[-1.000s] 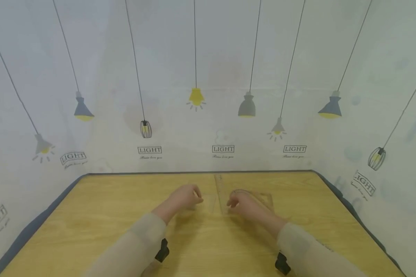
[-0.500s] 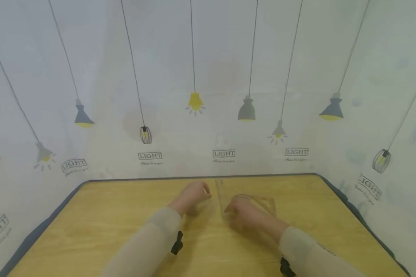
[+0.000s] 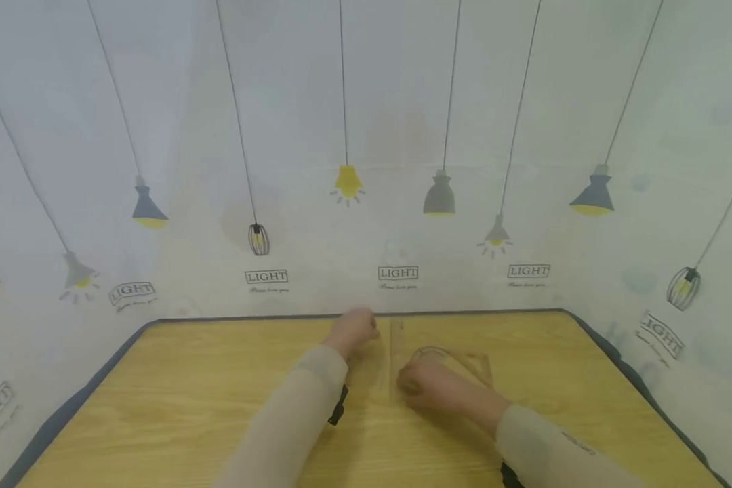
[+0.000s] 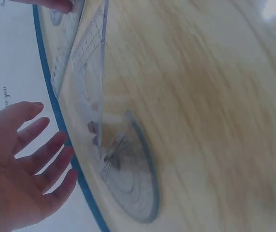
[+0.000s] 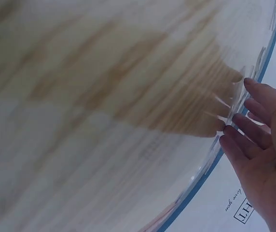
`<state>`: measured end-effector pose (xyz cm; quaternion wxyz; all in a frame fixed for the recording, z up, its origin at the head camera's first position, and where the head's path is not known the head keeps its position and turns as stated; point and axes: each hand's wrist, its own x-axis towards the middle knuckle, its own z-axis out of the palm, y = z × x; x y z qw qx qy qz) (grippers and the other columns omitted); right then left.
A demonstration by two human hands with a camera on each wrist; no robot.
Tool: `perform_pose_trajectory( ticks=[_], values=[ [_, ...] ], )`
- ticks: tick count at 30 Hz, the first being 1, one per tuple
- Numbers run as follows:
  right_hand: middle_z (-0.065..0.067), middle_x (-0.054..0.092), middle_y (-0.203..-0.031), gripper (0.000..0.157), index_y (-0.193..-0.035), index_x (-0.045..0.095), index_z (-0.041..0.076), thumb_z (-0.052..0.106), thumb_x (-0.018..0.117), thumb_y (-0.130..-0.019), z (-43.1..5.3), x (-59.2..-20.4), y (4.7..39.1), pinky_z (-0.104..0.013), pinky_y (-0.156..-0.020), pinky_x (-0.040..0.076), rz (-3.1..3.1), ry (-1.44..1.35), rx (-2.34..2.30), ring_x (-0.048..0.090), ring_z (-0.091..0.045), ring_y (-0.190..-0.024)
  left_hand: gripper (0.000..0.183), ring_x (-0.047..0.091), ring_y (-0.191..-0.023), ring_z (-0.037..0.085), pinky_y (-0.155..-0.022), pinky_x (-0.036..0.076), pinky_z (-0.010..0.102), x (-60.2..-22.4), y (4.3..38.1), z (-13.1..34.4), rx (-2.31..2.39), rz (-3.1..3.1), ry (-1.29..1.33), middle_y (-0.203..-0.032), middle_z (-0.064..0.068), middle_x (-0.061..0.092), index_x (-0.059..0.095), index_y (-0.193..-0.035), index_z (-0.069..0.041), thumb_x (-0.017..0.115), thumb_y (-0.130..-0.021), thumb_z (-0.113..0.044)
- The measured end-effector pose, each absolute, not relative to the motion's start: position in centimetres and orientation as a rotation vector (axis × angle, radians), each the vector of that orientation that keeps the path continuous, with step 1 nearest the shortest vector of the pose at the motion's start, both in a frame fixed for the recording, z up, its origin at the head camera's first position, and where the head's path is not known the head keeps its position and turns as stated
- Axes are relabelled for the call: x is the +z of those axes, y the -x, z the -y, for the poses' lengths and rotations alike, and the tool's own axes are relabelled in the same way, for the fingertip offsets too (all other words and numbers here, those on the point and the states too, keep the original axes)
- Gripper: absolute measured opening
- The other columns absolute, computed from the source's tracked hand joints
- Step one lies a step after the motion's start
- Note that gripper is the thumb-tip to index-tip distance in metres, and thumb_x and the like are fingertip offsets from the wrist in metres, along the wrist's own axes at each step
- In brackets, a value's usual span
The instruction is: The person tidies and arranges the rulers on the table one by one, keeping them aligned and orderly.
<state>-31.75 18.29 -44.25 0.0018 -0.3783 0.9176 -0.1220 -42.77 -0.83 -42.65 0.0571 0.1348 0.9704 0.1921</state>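
Note:
My left hand (image 3: 354, 329) is over the far table edge, left of a clear ruler (image 3: 398, 346). In the left wrist view its fingers are spread and relaxed, holding nothing. Below it lie a clear set square (image 4: 92, 63) and a clear protractor (image 4: 135, 179). My right hand (image 3: 427, 383) is beside the ruler's near end. The right wrist view has its fingers mostly straight, fingertips at the edge of clear plastic; firm contact is hard to tell. Behind this hand, a second clear set square (image 3: 480, 366) and a rounded clear outline (image 3: 430, 350) are partly hidden.
The wood-grain table (image 3: 219, 407) has a dark blue edge strip (image 3: 250, 316). Around it stand white walls printed with hanging lamps and LIGHT labels. Black straps (image 3: 338, 407) hang below the cream sleeves (image 3: 293, 407).
My left hand has moved forward and right, up to the far edge. The ruler's far end has swung right, so it stands straighter. My right hand has shifted slightly nearer me.

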Motion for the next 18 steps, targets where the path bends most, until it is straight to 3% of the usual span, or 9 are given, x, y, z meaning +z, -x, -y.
perform_pose_trajectory(
  ticks=[3,10,18],
  values=[
    [-0.003,0.066,-0.1,0.024,-0.103,0.071,0.005,0.013,0.076,-0.081,-18.3,-44.0,31.8,-0.035,-0.09,0.05,-2.87,1.233,-0.402,0.061,-0.018,-0.096,0.02,0.06,-0.088,0.022,-0.084,0.051,0.04,-42.9,43.4,0.5,0.614,-2.915,-0.346,-0.099,0.006,0.065,0.065,-0.104,-0.006,0.067,-0.091,-0.021],
    [0.003,0.06,-0.091,0.02,-0.099,0.072,0.006,0.016,0.077,-0.081,-18.5,-43.9,31.9,-0.027,-0.08,0.05,-2.847,1.288,-0.417,0.054,-0.008,-0.083,0.028,0.058,-0.111,0.029,-0.099,0.044,0.044,-43.4,44.8,-0.5,0.682,-2.882,-0.401,-0.115,0.01,0.065,0.065,-0.116,-0.005,0.063,-0.093,-0.021],
    [-0.001,0.064,-0.099,0.023,-0.1,0.074,0.007,0.014,0.078,-0.079,-19.0,-44.7,32.2,-0.027,-0.085,0.051,-2.86,1.296,-0.395,0.059,-0.013,-0.091,0.037,0.049,-0.125,0.031,-0.107,0.036,0.047,-43.8,45.9,-2.2,0.775,-2.755,-0.377,-0.131,0.011,0.058,0.061,-0.127,-0.007,0.062,-0.094,-0.024]
  ],
)
